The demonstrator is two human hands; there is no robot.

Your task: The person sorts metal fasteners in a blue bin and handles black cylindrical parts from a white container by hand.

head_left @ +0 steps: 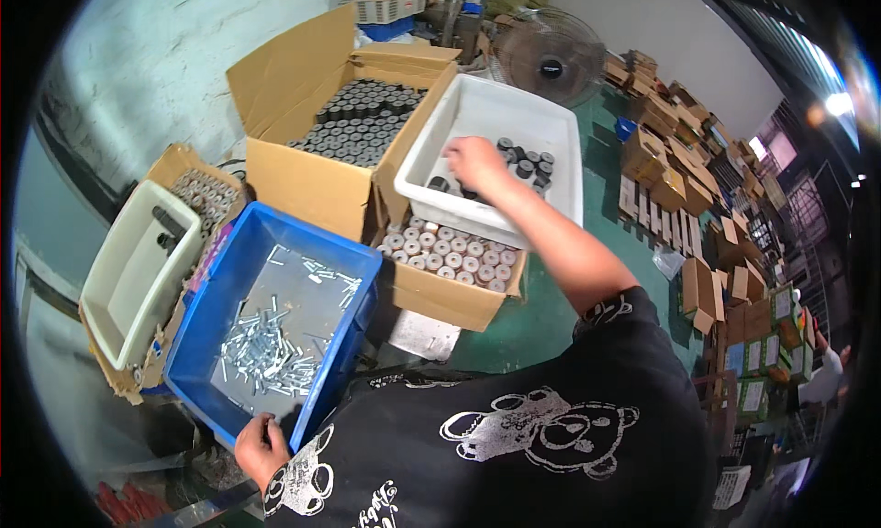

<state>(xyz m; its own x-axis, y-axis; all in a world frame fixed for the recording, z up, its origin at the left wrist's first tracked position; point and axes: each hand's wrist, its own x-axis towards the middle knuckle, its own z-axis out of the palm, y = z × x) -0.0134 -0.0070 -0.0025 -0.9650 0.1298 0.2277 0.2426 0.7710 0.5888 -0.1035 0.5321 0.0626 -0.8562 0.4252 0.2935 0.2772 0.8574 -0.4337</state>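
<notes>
My right hand point(476, 166) reaches into a white plastic tub point(562, 124), its fingers bent together. Anything in them is hidden. Short black cylinders with grey ends point(525, 168) lie on the tub's right side, and another black cylinder point(440, 184) lies just below my fingers. At the near edge of a blue plastic bin point(195, 324), my left hand point(261, 447) is closed with its fingers curled; what it holds, if anything, cannot be made out. Inside that bin lies a loose heap of silvery bolts or pins point(268, 354), with several more scattered at its far right.
Behind the bin, an open carton point(307, 188) holds rows of black cylinders. Under the white tub sits a carton of pale, ring-shaped pieces point(450, 253). A narrow off-white tub point(124, 294) stands left. A large fan point(549, 58) and stacked cartons point(665, 170) are farther off.
</notes>
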